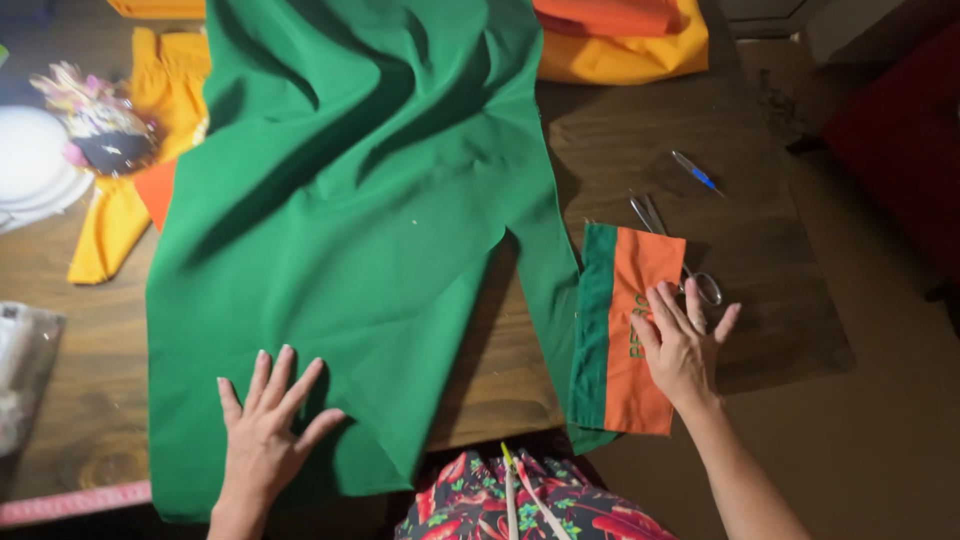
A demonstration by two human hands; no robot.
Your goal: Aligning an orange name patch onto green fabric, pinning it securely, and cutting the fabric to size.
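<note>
A large green cloth [360, 220] lies spread over the wooden table [640, 150]. My left hand [268, 430] rests flat on its lower left part, fingers apart. My right hand [682, 345] lies flat with spread fingers on a smaller orange and green cloth piece [615, 310] at the table's right side, beside the green cloth's right edge. A pair of scissors [660, 235] lies partly under that piece, one handle ring showing by my fingertips.
A blue pen [697, 175] lies right of the scissors. Yellow and orange fabrics [625, 45] are heaped at the far edge, more yellow fabric [130, 200] at left by white plates [30, 160]. A pink tape measure [75, 502] runs along the near left edge.
</note>
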